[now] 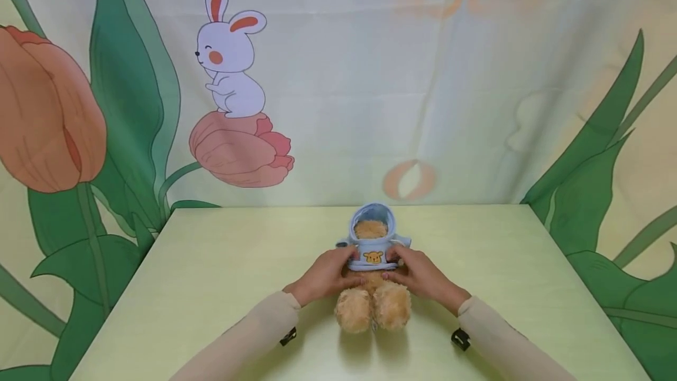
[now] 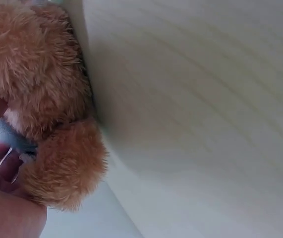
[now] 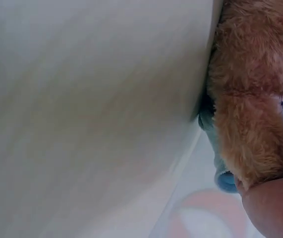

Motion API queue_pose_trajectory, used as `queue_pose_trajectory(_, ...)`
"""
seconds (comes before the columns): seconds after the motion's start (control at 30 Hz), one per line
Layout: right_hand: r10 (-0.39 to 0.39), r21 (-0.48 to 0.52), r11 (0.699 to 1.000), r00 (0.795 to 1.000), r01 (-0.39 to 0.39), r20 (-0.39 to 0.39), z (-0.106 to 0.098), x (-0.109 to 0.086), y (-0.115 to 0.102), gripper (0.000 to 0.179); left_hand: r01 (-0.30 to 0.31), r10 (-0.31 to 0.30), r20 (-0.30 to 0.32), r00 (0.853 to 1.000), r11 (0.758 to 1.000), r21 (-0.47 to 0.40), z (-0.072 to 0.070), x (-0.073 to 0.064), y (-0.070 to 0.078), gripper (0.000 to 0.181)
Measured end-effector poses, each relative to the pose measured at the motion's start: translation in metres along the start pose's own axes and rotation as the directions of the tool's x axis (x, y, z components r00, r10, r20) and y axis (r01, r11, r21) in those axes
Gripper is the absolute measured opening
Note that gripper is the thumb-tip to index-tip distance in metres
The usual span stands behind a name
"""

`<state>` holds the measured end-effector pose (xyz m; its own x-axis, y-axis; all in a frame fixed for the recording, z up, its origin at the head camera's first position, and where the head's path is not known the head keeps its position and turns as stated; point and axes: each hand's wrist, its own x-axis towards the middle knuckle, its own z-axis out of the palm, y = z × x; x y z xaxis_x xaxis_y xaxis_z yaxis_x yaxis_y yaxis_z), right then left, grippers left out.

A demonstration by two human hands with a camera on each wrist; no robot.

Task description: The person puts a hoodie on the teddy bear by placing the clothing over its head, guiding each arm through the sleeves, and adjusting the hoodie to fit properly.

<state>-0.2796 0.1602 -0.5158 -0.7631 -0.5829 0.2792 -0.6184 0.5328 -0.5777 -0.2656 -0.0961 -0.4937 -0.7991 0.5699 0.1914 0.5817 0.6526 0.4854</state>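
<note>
Plush toy [image 1: 373, 280] was on the tabletop [image 1: 211, 263], right between my hands, feet [image 1: 392, 306] on the near side, pointing back at me. My left hand [image 1: 326, 273] and right hand [image 1: 425, 275] had it from both flanks, thumbs on the belly fur just under the hoodie [image 1: 367, 245], other fingers curled forward at the hem. Each pinched a furry limb, probably an arm, between thumb and fingers: one in the left wrist view [image 2: 69, 166], one in the right [image 3: 250, 136]. Couldn't tell if my fingertips had the hem cloth too. I judged the matched grip was there to keep the toy centred and stop it rolling, and thumbs low left the bear patch [image 1: 373, 257] uncovered between my hands. Just beyond my right hand, a blue cuff [image 3: 226, 181] stuck out past the limb, so that arm looked outside its sleeve. Hood [image 1: 375, 211] stood open past my fingertips, tan fur low inside; likely it held its round shape because the cloth was stiff. Feet hung free of both hands, seemingly because the grip was at the waist.
</note>
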Motion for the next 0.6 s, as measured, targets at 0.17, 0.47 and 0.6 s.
queue_pose_trajectory(0.17, 0.005, -0.024, 1.0, 0.999, -0.004, 0.033, 0.001, 0.0, 0.002, 0.04, 0.0, 0.001, 0.018, 1.0, 1.0, -0.013, 0.002, -0.002, -0.002, 0.046)
queue_pose_trajectory(0.47, -0.109, -0.169, 0.979, 0.994, 0.111, 0.023, 0.001, 0.004, 0.003, 0.024, -0.105, 0.106, -0.045, 0.993, 0.994, 0.024, 0.005, -0.002, -0.01, 0.032)
queue_pose_trajectory(0.6, -0.096, -0.169, 0.981, 0.995, 0.096, 0.007, 0.0, 0.004, 0.0, 0.018, -0.072, 0.073, -0.047, 0.996, 0.997, 0.026, 0.006, -0.002, -0.011, 0.032)
